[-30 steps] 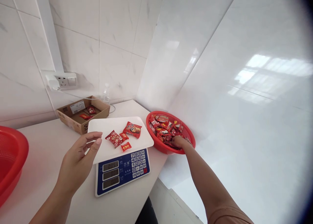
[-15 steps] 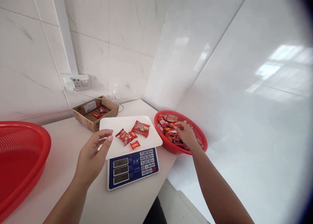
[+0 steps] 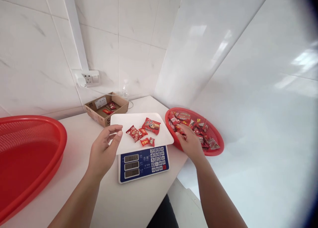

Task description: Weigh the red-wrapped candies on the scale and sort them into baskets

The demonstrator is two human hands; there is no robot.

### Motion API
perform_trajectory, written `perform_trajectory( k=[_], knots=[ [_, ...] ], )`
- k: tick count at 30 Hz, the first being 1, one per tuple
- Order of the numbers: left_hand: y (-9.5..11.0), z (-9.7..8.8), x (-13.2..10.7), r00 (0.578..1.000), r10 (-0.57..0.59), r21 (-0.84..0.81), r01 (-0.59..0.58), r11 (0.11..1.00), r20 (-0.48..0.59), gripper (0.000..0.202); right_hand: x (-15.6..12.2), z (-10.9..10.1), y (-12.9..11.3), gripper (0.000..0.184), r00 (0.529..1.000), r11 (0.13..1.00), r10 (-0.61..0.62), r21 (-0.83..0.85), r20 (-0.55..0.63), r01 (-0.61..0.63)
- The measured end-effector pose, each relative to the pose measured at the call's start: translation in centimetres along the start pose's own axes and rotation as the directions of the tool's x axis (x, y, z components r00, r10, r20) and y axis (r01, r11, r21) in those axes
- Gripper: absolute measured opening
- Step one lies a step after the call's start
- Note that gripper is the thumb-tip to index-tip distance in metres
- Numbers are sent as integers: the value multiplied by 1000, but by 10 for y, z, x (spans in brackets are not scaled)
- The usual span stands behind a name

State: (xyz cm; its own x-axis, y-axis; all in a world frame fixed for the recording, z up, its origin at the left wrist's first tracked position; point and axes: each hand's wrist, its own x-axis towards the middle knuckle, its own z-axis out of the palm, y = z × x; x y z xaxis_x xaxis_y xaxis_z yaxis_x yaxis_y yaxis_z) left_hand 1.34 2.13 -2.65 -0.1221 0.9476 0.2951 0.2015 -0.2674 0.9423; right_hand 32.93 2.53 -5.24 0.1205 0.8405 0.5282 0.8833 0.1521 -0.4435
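My left hand (image 3: 105,148) hovers at the left edge of the scale's white tray (image 3: 124,119), fingers curved, thumb slightly apart and nothing held. Red snack packets lie on the tray: a large one (image 3: 151,126), a patterned one (image 3: 134,134), and several small ones, among them one (image 3: 152,141) at the front. Below the tray is the digital scale's blue panel (image 3: 146,163) with keys and displays. My right hand (image 3: 190,143) reaches over the left side of a red basket (image 3: 218,135) full of red packets. Its thumb and fingers are apart; the fingertips are among the packets.
Another red basket (image 3: 61,132) stands at the left. Behind the scale, a cardboard box (image 3: 93,117) holds a few red packets, beside a clear plastic bottle (image 3: 125,90). A plug and cord run from the wall socket (image 3: 90,78). Walls enclose the white table (image 3: 104,195) at the back and right.
Another small packet now lies at the tray's front. My right hand has shifted toward the near left side of the basket. The whole view has moved slightly; my left hand stays by the tray.
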Motion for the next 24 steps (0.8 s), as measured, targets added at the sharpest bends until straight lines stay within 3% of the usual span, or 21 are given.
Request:
perform_trajectory(
  k=[3,6,9,12,19,22,24],
  knots=[
    [1,1,0,999,44,-29,-45,999,-25,31,-20,-9,22,44,985,969,175,-174,-3,-173],
    [1,3,-1,996,76,-49,-78,996,-42,28,-32,-13,30,46,917,872,390,-353,79,-340],
    [1,5,-1,996,85,-43,-87,995,-40,27,-35,-12,27,44,857,791,493,-488,151,-369],
    [0,4,-1,996,85,-29,-86,996,-36,27,-35,-8,23,41,871,751,476,-573,125,-328],
    [0,-1,2,988,138,31,-136,990,-76,28,-44,6,36,33,963,765,268,-604,-16,-223],
    [6,-15,3,988,134,227,-115,967,-74,33,-47,10,43,34,980,782,191,-595,-51,-184],
    [10,-32,2,991,117,470,-70,880,-71,38,-48,11,46,35,986,795,148,-585,-73,-163]
  ],
)
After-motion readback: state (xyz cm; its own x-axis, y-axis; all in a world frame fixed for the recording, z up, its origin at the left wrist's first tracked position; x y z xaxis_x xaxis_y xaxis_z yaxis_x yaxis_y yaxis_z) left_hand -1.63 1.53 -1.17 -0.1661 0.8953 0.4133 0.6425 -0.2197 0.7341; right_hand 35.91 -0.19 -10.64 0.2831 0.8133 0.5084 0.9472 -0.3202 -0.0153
